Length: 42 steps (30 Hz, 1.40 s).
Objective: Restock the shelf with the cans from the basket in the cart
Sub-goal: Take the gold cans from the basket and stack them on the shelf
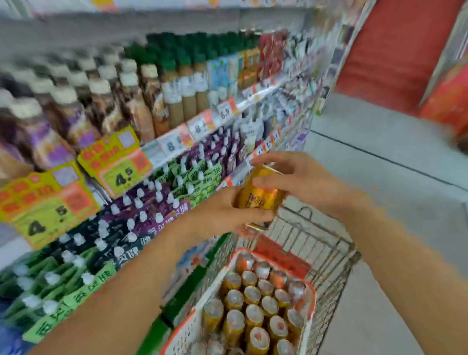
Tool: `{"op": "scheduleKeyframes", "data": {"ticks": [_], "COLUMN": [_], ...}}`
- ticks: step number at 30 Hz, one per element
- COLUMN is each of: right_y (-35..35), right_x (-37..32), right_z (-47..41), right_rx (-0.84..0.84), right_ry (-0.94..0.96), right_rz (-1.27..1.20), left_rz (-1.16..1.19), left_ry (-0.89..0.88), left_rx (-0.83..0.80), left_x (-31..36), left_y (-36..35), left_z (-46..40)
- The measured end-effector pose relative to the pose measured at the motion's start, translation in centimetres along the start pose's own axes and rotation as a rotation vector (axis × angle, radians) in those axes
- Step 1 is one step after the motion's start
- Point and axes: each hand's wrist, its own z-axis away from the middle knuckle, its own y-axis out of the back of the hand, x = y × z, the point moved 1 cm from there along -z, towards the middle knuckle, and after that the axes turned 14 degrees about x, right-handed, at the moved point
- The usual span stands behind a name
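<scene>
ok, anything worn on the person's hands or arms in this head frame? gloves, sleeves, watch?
Nothing visible. Left hand and right hand are bare, without gloves or rings that show. Both forearms are bare to the frame edge: no sleeves, watch or bands. Motion blur limits fine detail.

Gold can tilted above the cart; more cans upright in basket.
</scene>
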Motion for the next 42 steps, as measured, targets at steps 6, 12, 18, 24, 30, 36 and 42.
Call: {"op": "scheduleKeyframes", "data": {"ticks": [6,12,18,24,30,36,42], "right_y": [2.8,2.8,8.1,9.2,8.8,8.3,7.9], "right_x": [-10.4,-19.9,-29.4,-33.0,-34.3,-34.7,-34.4], "right_z": [-5.0,-12.0,-20.7,-31.7,-36.4,-37.4,-37.6], "right_rx": [0.075,0.209,0.397,0.498,0.506,0.468,0.432], "right_ry": [0.237,0.496,0.682,0.662,0.647,0.696,0.734], "right_rz": [-0.091,-0.208,-0.173,0.112,0.213,0.322,0.407], "left_rz": [0.176,-0.058,-0.851,-1.167,-1.239,-1.263,-1.278], "left_ry": [-0.282,-0.601,-0.504,-0.435,-0.419,-0.387,-0.379], "left_rx": [0.451,0.962,1.149,0.994,0.933,0.895,0.894], "left_x": [10.1,19.6,27.2,30.0,31.2,30.8,30.9], "left_y": [4.4,9.6,18.1,22.2,23.2,24.1,24.3], "left_z": [-2.3,-5.7,-6.6,-8.7,-11.5,-13.6,-14.8]}}
